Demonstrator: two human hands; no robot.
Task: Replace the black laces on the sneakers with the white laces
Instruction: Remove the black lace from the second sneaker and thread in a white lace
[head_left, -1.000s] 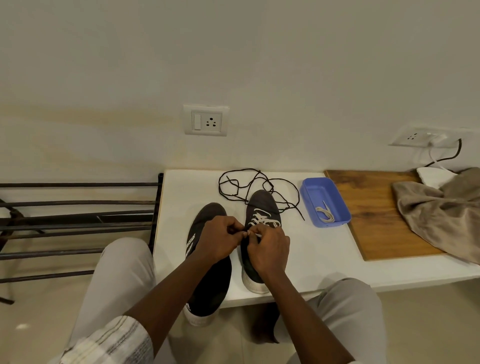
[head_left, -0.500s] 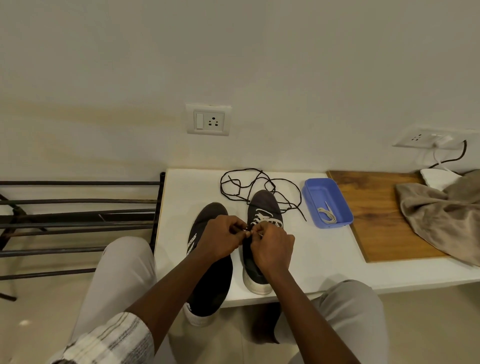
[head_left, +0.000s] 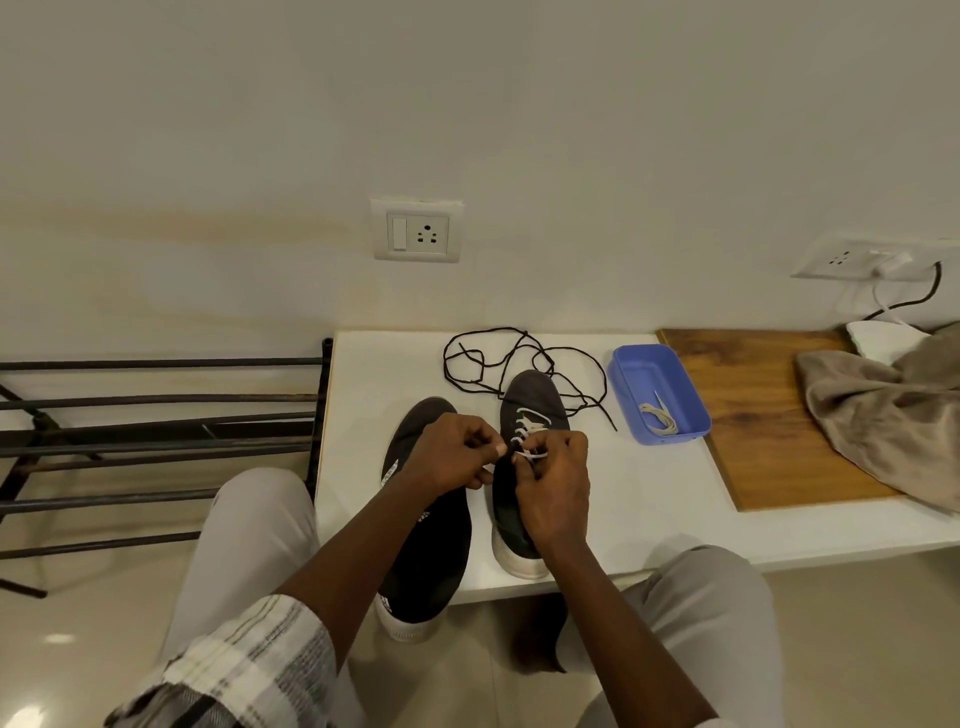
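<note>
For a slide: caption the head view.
The left hand and right hand pinch the white lace on one sneaker; black laces lie loose beyond.

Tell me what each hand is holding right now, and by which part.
Left hand and right hand both pinch the thin white lace over the eyelets of the dark grey sneaker; fingers hide the exact part.

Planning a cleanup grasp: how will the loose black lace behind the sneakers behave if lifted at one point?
Likely floppy: the black lace lies in slack, overlapping loops on the white table, so it should drape and trail. Probably very light, being so thin. It may snag, since strands lie against the right sneaker.
</note>
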